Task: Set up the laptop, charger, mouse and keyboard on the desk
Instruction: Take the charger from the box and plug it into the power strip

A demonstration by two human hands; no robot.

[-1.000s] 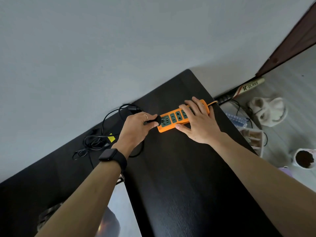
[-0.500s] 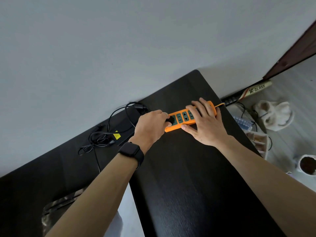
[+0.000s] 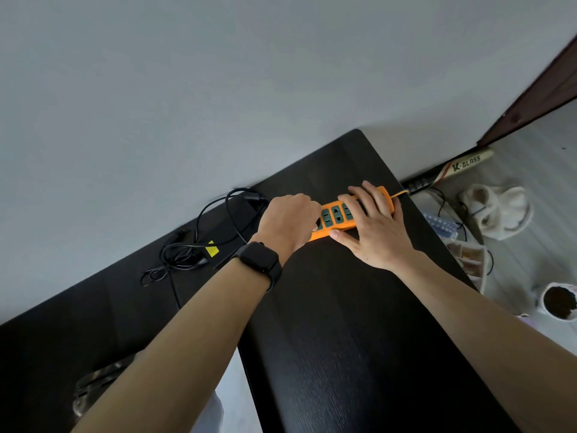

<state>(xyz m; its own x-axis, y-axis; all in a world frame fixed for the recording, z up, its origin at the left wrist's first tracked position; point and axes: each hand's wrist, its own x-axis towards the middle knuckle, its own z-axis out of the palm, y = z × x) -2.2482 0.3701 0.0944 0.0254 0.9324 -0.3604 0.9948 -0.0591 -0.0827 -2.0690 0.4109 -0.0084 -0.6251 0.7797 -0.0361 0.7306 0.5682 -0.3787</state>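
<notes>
Pale grey wall filled the upper half of the view, and a dark wooden surface (image 3: 327, 323) ran along it to a rounded far corner. An orange power strip (image 3: 338, 218) with green sockets lay on that surface near the right edge, its orange lead going off over the side.

At the strip's left end sat the left hand (image 3: 287, 221), knuckles up, with a black watch (image 3: 259, 260) on the wrist. Its grip was curled down tight over a dark plug (image 3: 316, 227); only a sliver of that plug showed between the fingers and the strip, so I could not tell how far it sat in the socket. The right hand (image 3: 374, 228) lay flat over the strip's other end. Its grip was spread, with straight fingers pressing on top and the thumb laid along the near edge.

Left of the hands, the black charger cable (image 3: 199, 226) looped across the surface close to the wall. It passed a yellow label (image 3: 212, 249) and ended in a loose tangle (image 3: 175, 257) further left. Against the dark top I could not make out the charger's brick for certain.

On the light floor to the right, a bat (image 3: 462, 164) printed K-GLASS leaned at the foot of the wall. Near it lay a white fluffy bundle (image 3: 499, 210), and a white cup (image 3: 559, 303) of something dark stood closer in. A dark brown door (image 3: 543, 89) edged the top right corner.
</notes>
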